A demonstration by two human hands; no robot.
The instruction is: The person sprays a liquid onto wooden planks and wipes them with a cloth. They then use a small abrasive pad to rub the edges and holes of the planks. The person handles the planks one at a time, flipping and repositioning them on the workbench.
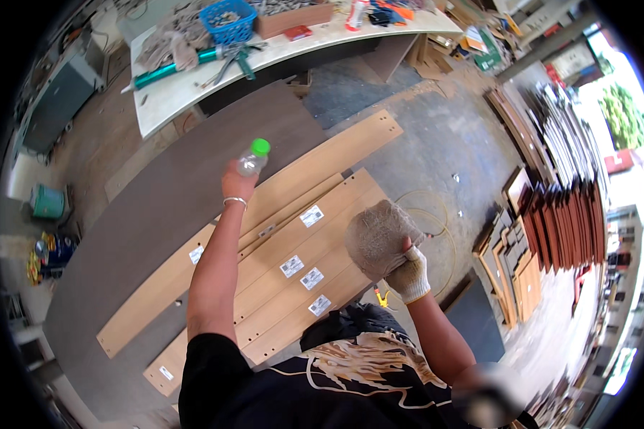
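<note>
My left hand (239, 183) is bare and wrapped round a clear plastic bottle (250, 164) with a green cap, held above the dark brown board. In my right hand (409, 276), which wears a white knitted glove, is a greyish-brown cloth (381, 237), gripped at its lower right edge with the thumb on top. Below my arms lie several light wood panels (279, 306) with white labels and drilled holes. A separate long wood strip (336, 149) rests beyond them on the large dark board (147, 207).
A white worktable (150, 114) at the back carries a blue basket (227, 21), pliers (230, 64) and a green tube tool (179, 66). Stacked boards (565, 222) stand at the right. A yellow air gun (381, 297) and a hose (447, 250) are near my right hand.
</note>
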